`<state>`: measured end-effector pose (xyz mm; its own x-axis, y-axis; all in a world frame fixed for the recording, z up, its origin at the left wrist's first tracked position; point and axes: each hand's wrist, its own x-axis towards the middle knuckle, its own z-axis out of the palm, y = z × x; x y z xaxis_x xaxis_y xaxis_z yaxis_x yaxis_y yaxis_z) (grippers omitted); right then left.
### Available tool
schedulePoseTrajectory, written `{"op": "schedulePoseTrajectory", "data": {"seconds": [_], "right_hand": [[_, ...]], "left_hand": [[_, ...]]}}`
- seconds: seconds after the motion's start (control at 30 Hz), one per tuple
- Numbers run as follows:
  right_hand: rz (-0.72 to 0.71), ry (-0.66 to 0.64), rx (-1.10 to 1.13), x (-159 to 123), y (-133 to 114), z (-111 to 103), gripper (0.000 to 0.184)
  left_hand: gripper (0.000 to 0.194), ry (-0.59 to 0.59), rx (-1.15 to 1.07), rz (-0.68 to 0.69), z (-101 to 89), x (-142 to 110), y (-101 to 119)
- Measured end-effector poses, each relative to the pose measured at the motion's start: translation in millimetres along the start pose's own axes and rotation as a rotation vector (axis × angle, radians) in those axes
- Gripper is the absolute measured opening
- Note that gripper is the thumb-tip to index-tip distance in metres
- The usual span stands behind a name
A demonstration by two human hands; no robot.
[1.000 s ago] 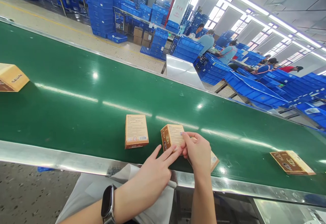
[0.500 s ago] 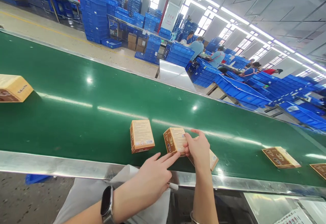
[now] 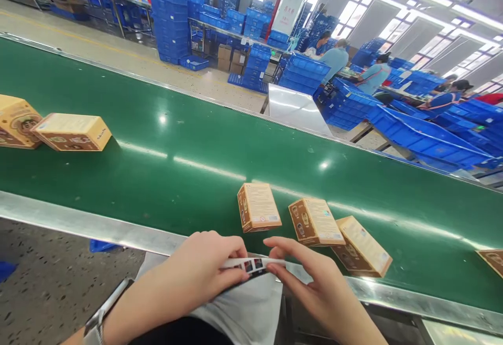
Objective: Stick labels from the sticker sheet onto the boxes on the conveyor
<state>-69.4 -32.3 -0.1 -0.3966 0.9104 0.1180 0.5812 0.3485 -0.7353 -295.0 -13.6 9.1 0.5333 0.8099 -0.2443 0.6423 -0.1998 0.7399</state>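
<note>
My left hand grips a white strip of small dark stickers between thumb and fingers, above the near edge of the green conveyor belt. At the strip's right end, my right hand has its thumb and index finger closed on it. Just beyond my hands lies a tan and brown carton. To its right a second carton touches a third, tilted carton. A small shiny patch shows on the second carton's top.
Farther left on the belt, a carton rests against another carton. One more carton is at the right edge. A metal rail borders the belt's near side. Stacked blue crates and seated co-workers are across the aisle.
My right hand has left the second carton and moved down to the strip. My left hand has drawn back, bringing the strip into view. The cartons appear farther right in view.
</note>
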Motion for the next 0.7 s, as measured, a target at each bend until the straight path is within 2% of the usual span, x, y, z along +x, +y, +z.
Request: {"op": "schedulePoseTrajectory", "data": {"seconds": [0.13,0.2,0.33,0.43,0.5,0.57,0.7], "right_hand": [[-0.188,-0.046,-0.214,-4.1,3.0,0.5,0.022],[-0.285,0.007,-0.311,-4.7,0.5,4.8,0.017],[-0.387,0.156,-0.441,-6.6,-7.3,14.2,0.022],[-0.408,0.220,-0.407,-9.5,-9.0,10.9,0.022],[-0.310,0.216,-0.262,-7.5,-3.8,2.7,0.016],[-0.106,0.270,-0.045,0.9,8.9,-6.7,0.014],[0.367,0.532,0.385,30.3,47.8,-14.3,0.037]], "left_hand": [[0.023,0.032,0.113,0.043,10.1,-1.6,-5.1],[0.025,0.033,0.158,0.083,14.0,-0.6,-4.4],[0.025,0.023,0.228,0.072,14.2,3.8,1.5],[0.025,0.002,0.185,0.026,10.8,8.5,3.0],[0.023,0.021,0.154,0.003,10.4,12.0,1.4],[0.019,0.073,0.153,0.083,13.5,16.2,-0.9],[0.012,0.182,0.271,0.495,31.7,31.8,-3.5]]}}
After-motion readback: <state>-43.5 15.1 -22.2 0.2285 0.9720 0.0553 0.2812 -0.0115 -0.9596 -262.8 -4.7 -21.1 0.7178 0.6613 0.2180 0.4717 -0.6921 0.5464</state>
